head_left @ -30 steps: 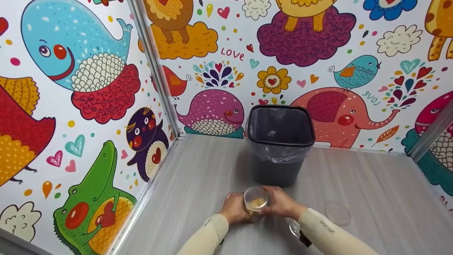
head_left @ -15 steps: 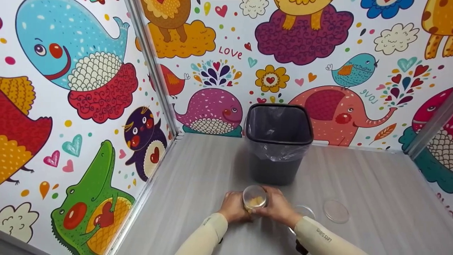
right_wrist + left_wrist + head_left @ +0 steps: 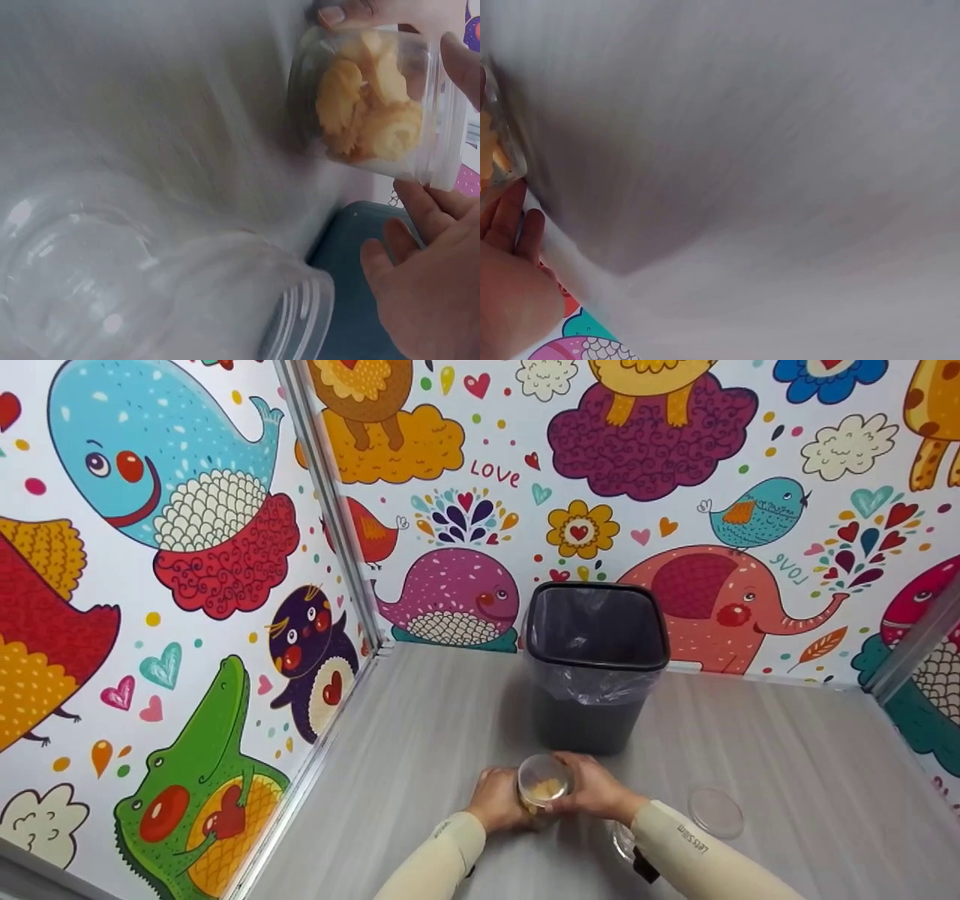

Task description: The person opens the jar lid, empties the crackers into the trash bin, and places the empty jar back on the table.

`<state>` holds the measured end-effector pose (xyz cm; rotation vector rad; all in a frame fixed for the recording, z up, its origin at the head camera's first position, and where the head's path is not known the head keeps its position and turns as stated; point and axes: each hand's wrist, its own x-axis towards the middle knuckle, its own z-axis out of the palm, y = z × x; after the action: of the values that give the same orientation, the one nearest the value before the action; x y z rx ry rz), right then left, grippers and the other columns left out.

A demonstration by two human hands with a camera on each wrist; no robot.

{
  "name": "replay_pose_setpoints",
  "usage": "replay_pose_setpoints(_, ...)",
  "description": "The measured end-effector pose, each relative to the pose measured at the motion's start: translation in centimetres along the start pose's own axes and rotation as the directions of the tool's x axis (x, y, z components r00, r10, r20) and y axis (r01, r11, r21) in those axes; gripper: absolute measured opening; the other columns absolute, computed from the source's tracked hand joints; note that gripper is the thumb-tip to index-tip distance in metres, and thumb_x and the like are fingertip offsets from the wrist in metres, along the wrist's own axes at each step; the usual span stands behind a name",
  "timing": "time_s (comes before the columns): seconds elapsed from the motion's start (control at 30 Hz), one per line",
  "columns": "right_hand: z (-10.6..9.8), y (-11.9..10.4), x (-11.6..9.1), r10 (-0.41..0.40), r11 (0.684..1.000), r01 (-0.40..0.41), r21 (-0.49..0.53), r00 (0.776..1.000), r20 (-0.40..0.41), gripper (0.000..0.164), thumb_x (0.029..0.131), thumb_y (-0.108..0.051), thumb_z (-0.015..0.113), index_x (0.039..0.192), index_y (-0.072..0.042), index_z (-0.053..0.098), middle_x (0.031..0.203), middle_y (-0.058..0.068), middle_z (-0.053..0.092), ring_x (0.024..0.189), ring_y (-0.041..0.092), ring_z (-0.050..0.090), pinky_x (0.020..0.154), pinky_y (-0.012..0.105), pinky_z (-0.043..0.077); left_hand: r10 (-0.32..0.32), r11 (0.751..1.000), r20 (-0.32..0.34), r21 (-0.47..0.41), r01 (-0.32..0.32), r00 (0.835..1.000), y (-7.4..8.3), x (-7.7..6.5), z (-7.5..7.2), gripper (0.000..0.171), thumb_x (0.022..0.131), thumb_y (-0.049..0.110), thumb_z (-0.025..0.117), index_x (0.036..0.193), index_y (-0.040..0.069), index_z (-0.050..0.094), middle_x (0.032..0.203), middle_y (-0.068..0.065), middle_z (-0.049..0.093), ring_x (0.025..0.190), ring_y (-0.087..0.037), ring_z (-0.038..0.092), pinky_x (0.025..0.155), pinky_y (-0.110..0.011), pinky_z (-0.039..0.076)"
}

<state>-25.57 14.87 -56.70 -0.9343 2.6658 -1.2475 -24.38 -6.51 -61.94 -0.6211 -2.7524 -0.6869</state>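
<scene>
Both hands hold one clear plastic jar [image 3: 544, 781] with pale yellow-orange pieces [image 3: 371, 105] inside, in front of the bin. My left hand [image 3: 499, 800] grips it from the left; in the left wrist view the hand's fingers [image 3: 531, 236] lie against the jar's side. My right hand [image 3: 596, 789] holds it from the right, close to the rim, with thumb and fingers on either side in the right wrist view. Whether a lid covers the jar's top I cannot tell. A second clear plastic jar [image 3: 624, 841] stands partly hidden behind the right sleeve; it shows large and blurred in the right wrist view.
A dark bin [image 3: 585, 720] with a clear liner stands beyond the hands, near the patterned back wall. A round transparent lid [image 3: 716, 813] lies on the grey table [image 3: 787, 750] at the right. Metal strips [image 3: 330, 502] edge the left wall.
The grip on the jar looks the same. Half a second ago more of the second jar showed beside the right sleeve; the head view has shifted slightly.
</scene>
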Motion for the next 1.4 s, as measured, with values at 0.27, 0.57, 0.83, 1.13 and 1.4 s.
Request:
replay_pose_setpoints(0.27,0.2,-0.2,-0.4,0.017,0.999,-0.019,-0.044,0.998,-0.054,0.088,0.063,-0.033,0.092,0.13,0.011,0.054,0.125,0.024,0.06,0.117,0.043,0.054,0.102,0.058,0.04,0.011,1.0,-0.014,0.005,-0.011,1.0,-0.1,0.3,-0.3,0.062,0.042,0.042,0.096,0.093,0.017,0.071,0.083,0.012,0.07,0.081,-0.01,0.064,0.088,-0.037,0.046)
replay_pose_setpoints(0.57,1.8,-0.7,-0.8,0.076,0.985,-0.099,-0.138,0.984,-0.161,0.092,0.062,-0.043,0.092,0.13,0.007,0.055,0.125,0.021,0.06,0.119,0.041,0.053,0.101,0.055,0.042,0.001,1.0,-0.002,0.002,-0.001,1.0,0.0,0.2,-0.6,0.062,0.046,0.042,0.096,0.096,0.015,0.073,0.086,0.009,0.071,0.083,-0.012,0.065,0.091,-0.038,0.046)
replay_pose_setpoints(0.83,1.1,-0.1,-0.8,0.034,0.993,-0.047,-0.11,0.993,-0.116,0.088,0.063,-0.04,0.093,0.127,0.009,0.056,0.123,0.023,0.061,0.117,0.044,0.053,0.101,0.057,0.04,0.02,1.0,0.003,-0.01,-0.02,1.0,0.6,0.2,-0.4,0.06,0.048,0.041,0.094,0.097,0.014,0.073,0.087,0.01,0.071,0.085,-0.01,0.065,0.091,-0.039,0.045)
replay_pose_setpoints(1.13,0.5,0.5,-0.6,-0.005,0.997,0.001,-0.073,0.999,-0.053,0.087,0.064,-0.039,0.092,0.128,0.008,0.057,0.123,0.024,0.061,0.117,0.043,0.052,0.103,0.06,0.037,0.016,1.0,0.02,-0.022,-0.016,1.0,0.6,-0.1,-0.5,0.064,0.046,0.039,0.097,0.101,0.016,0.073,0.09,0.011,0.072,0.085,-0.009,0.064,0.092,-0.039,0.045)
replay_pose_setpoints(1.4,1.1,0.1,-0.8,-0.009,0.993,-0.006,-0.12,0.993,-0.121,0.085,0.063,-0.037,0.092,0.127,0.007,0.058,0.122,0.022,0.062,0.116,0.043,0.053,0.101,0.057,0.04,0.011,1.0,0.01,-0.029,-0.011,1.0,0.2,0.0,-0.4,0.064,0.045,0.038,0.097,0.1,0.016,0.072,0.09,0.011,0.072,0.086,-0.008,0.065,0.092,-0.039,0.045)
